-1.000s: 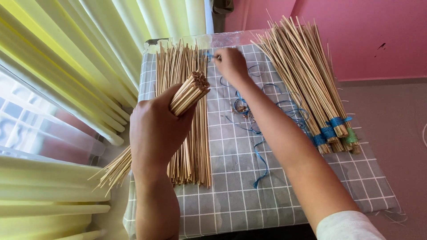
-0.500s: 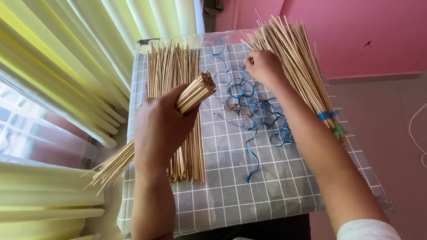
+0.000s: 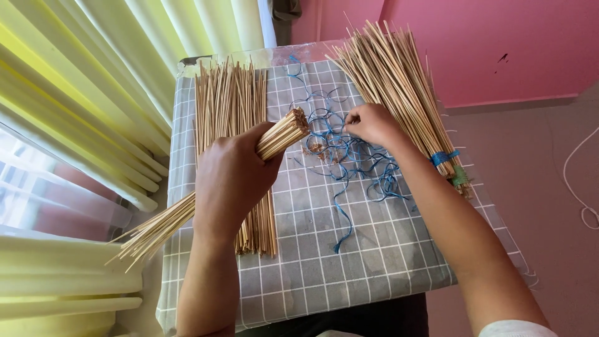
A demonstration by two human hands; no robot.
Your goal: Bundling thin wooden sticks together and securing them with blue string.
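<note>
The grey checked table point(image 3: 374, 262) carries loose sticks point(image 3: 231, 112) at its left side and tied sticks point(image 3: 399, 93) at its right. Your left hand point(image 3: 231, 181) clenches a stick bundle point(image 3: 284, 132) above the table, keeping it gathered. Your right hand point(image 3: 371, 123) pinches at the blue strings point(image 3: 349, 159) mid-table, fingers curled.

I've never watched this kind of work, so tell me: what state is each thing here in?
Left hand: shut around stick bundle.
Right hand: fingers pinching among blue strings.
Loose sticks: lying flat, untied.
Tied bundles: bound with blue bands.
Table: covered by checked cloth.
</note>
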